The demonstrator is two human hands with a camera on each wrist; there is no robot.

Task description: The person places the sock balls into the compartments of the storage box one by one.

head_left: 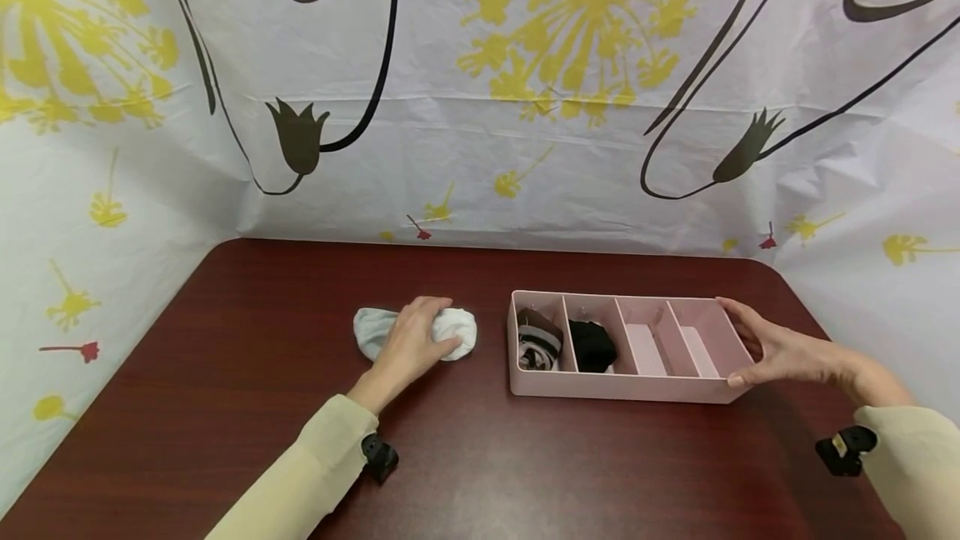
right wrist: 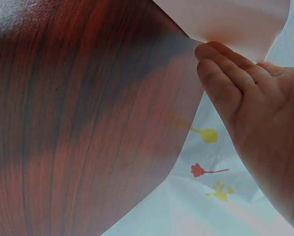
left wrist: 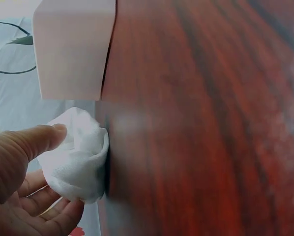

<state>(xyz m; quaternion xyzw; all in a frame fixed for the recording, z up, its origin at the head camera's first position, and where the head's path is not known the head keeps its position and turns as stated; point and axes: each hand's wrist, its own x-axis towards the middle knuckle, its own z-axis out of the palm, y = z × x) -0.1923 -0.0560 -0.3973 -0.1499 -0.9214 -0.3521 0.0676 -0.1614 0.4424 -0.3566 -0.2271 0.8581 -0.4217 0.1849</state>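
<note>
In the head view my left hand (head_left: 408, 344) grips a balled white sock (head_left: 459, 330) on the table, thumb on the near side and fingers over the far side. The left wrist view shows the thumb pressed on the white sock (left wrist: 77, 160), with fingers curled beneath it. A pale grey-blue sock (head_left: 371, 330) lies just left of it, partly hidden by the hand. My right hand (head_left: 787, 352) holds the right end of a pink divided box (head_left: 622, 387), thumb at the near corner and fingers at the far one.
Inside the box, a striped brown and grey sock (head_left: 538, 342) fills the leftmost compartment, and a black sock (head_left: 592, 347) sits beside it. The two right compartments hold nothing. The dark red table (head_left: 480, 457) meets a patterned white cloth (head_left: 450, 140) behind.
</note>
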